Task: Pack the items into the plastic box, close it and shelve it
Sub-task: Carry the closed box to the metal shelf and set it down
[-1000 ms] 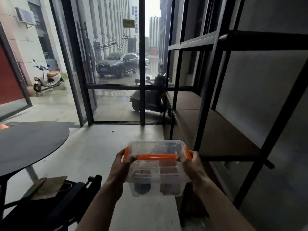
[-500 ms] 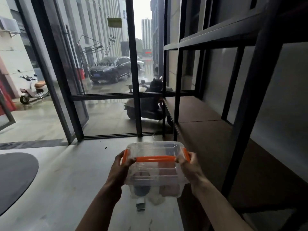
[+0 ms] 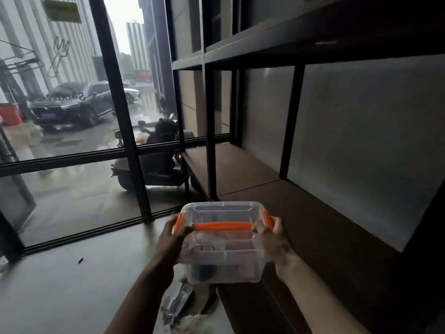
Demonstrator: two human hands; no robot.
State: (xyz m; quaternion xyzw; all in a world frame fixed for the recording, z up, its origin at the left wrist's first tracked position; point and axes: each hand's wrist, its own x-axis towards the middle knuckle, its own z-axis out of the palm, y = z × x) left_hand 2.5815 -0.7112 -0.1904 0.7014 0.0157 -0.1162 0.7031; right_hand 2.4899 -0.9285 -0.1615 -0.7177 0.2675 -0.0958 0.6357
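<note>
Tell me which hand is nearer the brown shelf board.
Right. The right hand grips the plastic box's end beside the shelf board; the left hand holds the far end, over the floor.

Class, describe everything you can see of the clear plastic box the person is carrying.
The plastic box is clear, rounded at the corners, with its lid on, orange side clips and an orange handle lying flat across the lid. Dark and brownish items show blurred through its walls. It is held about level in the air, the left hand and right hand gripping its two ends, just short of the brown shelf.
</note>
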